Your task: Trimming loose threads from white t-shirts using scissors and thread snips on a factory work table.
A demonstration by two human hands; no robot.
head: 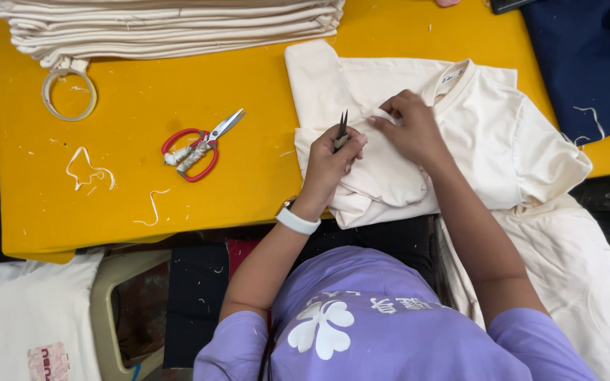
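— What's in the hands?
— One thread snip (341, 129) pinched in the left hand (331, 164); the right hand (409, 127) presses fingers down on one cream T-shirt (481, 141).
— Beyond?
— One red-handled scissors (201, 145), one tape ring (69, 94), one folded stack (171, 28), maybe six pieces.

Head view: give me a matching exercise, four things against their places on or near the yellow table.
1 thread snips
2 red-handled scissors
3 tape ring
4 stack of folded cream fabric

A along the table's far edge
B lying free, middle of the yellow table
C held in the left hand
D just below the stack's left end

Pairs: 1-C, 2-B, 3-D, 4-A
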